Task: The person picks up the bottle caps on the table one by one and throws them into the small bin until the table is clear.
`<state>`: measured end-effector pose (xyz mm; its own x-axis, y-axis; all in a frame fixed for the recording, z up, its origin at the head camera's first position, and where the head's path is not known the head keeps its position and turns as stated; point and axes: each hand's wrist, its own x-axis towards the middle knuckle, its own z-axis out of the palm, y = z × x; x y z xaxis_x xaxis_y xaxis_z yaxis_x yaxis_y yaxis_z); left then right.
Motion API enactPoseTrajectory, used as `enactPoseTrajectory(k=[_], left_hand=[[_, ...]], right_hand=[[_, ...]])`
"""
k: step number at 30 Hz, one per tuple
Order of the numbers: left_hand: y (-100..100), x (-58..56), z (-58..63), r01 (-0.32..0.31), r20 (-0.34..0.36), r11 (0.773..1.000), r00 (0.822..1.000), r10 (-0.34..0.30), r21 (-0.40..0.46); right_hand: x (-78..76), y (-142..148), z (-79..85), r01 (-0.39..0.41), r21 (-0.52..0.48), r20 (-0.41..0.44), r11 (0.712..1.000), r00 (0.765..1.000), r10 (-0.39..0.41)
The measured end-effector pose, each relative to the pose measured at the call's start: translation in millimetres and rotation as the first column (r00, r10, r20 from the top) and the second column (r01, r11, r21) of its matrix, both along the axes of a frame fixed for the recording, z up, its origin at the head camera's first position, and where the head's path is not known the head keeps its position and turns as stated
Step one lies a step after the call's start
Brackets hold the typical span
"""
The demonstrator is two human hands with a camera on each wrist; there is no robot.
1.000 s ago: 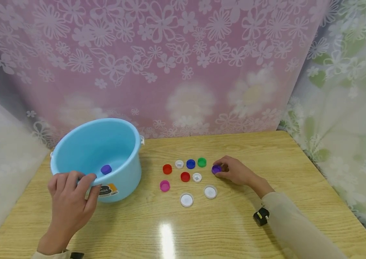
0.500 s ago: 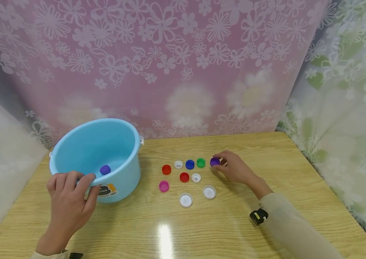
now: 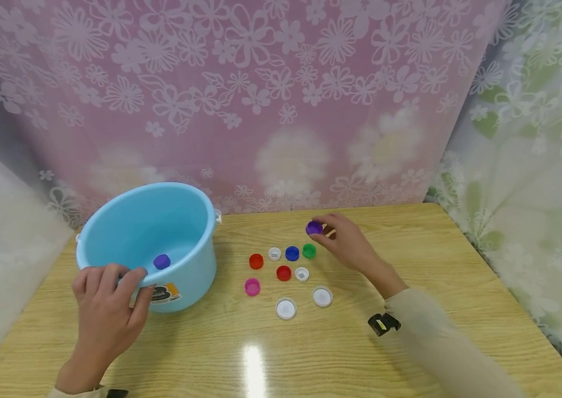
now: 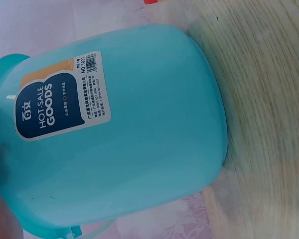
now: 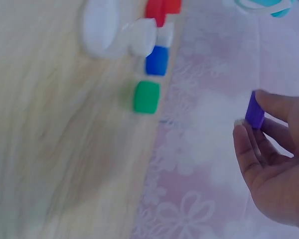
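Note:
My right hand (image 3: 347, 243) pinches a purple bottle cap (image 3: 314, 228) between thumb and fingers, held above the table behind the green cap (image 3: 309, 251). The right wrist view shows the same purple cap (image 5: 254, 110) at the fingertips, apart from the tabletop. At the left, my left hand (image 3: 110, 304) grips the near rim of a light blue bucket (image 3: 201, 271), thumb outside and fingers over the edge. Another purple cap (image 3: 162, 261) lies inside the bucket. In the left wrist view the bucket's labelled wall (image 4: 154, 124) fills most of the picture.
Several caps lie on the wooden table (image 3: 385, 354) between bucket and right hand: blue (image 3: 292, 254), red (image 3: 283, 273), another red (image 3: 256, 261), pink (image 3: 252, 287) and small white (image 3: 302, 274). Two larger white lids (image 3: 286, 308) lie nearer. A pink floral curtain (image 3: 281, 110) hangs behind.
My right hand has lifted the purple cap off the table and carried it up and slightly left. My left hand stays on the bucket rim.

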<state>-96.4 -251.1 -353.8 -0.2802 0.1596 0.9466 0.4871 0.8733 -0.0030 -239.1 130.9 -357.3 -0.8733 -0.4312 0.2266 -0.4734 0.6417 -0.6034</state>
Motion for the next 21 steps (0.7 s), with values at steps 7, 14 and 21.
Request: enactPoseTrajectory(k=[7, 14, 21], left_hand=[[0.8, -0.3, 1.2, 0.003, -0.006, 1.0, 1.0, -0.003, -0.006], [0.9, -0.3, 0.7, 0.007, -0.011, 1.0, 1.0, -0.007, -0.002], [-0.4, -0.3, 0.5, 0.004, -0.006, 1.0, 1.0, -0.004, -0.001]], right_hand=[[-2.9, -28.2, 16.3, -0.023, -0.116, -0.049, 0.993, 0.999, 0.017], [0.6, -54.9, 33.7, -0.067, -0.176, -0.078, 0.982, 0.995, 0.054], [5.2, -77.2, 44.4, -0.095, -0.225, -0.108, 0.97, 0.992, 0.072]])
